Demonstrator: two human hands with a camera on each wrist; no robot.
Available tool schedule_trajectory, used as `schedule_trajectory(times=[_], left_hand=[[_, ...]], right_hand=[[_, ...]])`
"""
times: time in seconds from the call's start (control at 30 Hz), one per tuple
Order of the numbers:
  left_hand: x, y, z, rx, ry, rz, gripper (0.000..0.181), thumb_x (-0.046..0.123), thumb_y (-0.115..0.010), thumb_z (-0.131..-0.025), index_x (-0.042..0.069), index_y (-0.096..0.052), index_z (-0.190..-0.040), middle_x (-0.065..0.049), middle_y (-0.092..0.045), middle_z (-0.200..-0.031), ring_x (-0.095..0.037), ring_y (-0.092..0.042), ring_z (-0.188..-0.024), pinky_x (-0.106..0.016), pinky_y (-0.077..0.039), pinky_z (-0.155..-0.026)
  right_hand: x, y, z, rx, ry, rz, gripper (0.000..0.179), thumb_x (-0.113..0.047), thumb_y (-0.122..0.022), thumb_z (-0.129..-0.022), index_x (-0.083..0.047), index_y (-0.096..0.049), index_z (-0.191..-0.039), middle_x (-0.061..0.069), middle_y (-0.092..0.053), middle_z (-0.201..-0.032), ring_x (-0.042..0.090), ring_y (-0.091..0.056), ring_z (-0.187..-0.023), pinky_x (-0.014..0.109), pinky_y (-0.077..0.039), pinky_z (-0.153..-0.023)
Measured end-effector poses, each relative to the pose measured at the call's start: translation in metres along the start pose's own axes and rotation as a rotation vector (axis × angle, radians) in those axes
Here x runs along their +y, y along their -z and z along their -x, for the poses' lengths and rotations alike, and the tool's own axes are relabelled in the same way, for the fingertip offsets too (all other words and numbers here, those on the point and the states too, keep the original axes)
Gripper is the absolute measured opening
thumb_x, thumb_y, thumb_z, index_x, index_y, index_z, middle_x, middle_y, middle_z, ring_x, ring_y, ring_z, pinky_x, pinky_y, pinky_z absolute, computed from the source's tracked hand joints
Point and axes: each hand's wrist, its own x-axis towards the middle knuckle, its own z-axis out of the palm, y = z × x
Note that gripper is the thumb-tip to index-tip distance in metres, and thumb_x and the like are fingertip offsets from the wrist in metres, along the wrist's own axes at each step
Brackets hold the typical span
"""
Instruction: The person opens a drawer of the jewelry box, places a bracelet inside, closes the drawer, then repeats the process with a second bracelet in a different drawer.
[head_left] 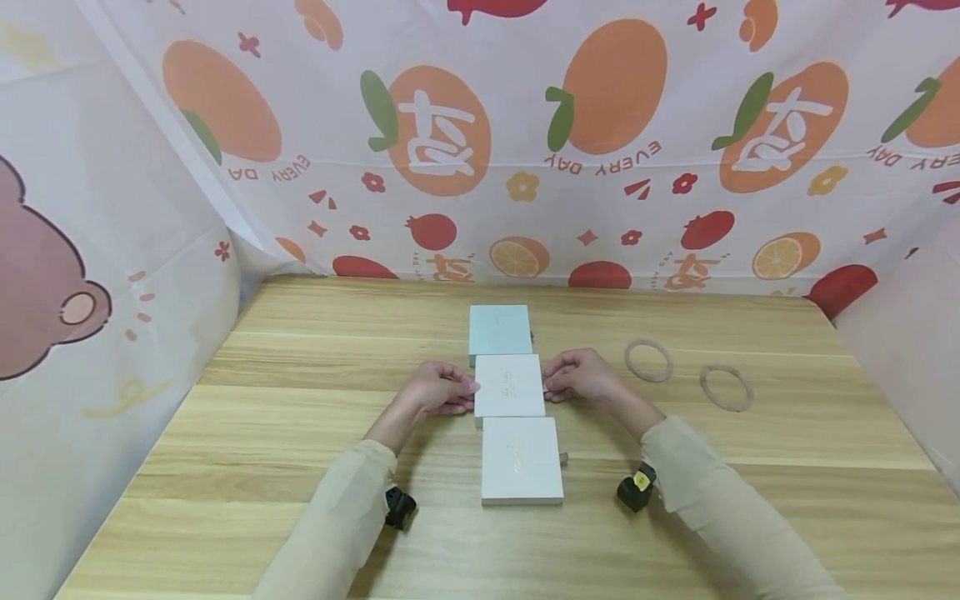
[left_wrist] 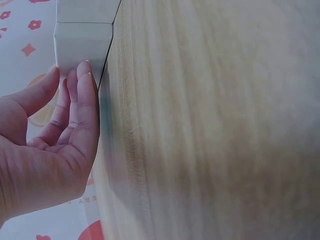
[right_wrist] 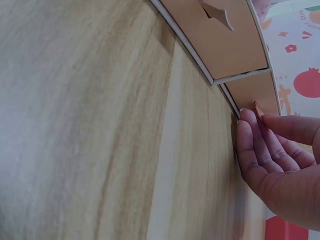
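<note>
Three flat boxes form a line in the head view: a pale blue box [head_left: 499, 330] at the back, a white box [head_left: 509, 386] in the middle and another white box [head_left: 521, 460] in front. My left hand [head_left: 441, 388] touches the left side of the middle box. In the left wrist view, its fingertips [left_wrist: 84, 67] rest against that side, with the thumb at the top edge. On the opposite side, my right hand [head_left: 581, 377] pinches a small ribbon pull tab [right_wrist: 258, 109] between thumb and fingers. The tab sticks out of the box's tan drawer front [right_wrist: 252, 91].
Two thin beige rings [head_left: 649, 360] lie on the wooden table [head_left: 300, 467] to the right of my right hand. The front box has its own pull tab [head_left: 564, 458]. A fruit-print cloth [head_left: 517, 225] hangs behind the table.
</note>
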Motion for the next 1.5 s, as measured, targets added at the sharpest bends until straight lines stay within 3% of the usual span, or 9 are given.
schedule_trajectory(times=[1.5], left_hand=[[-0.0009,-0.0013,0.0005,0.014,-0.018,-0.025,0.011,0.000,-0.062,-0.085,-0.007,-0.059,-0.093,-0.012,-0.064,-0.077,-0.015,-0.062,-0.063,-0.025,-0.055,-0.060]], right_hand=[[0.0025,0.0008,0.0007,0.040,-0.014,0.017,0.013,0.016,-0.055,-0.081,0.016,-0.054,-0.094,0.016,-0.065,-0.074,0.019,-0.064,-0.063,0.032,-0.056,-0.063]])
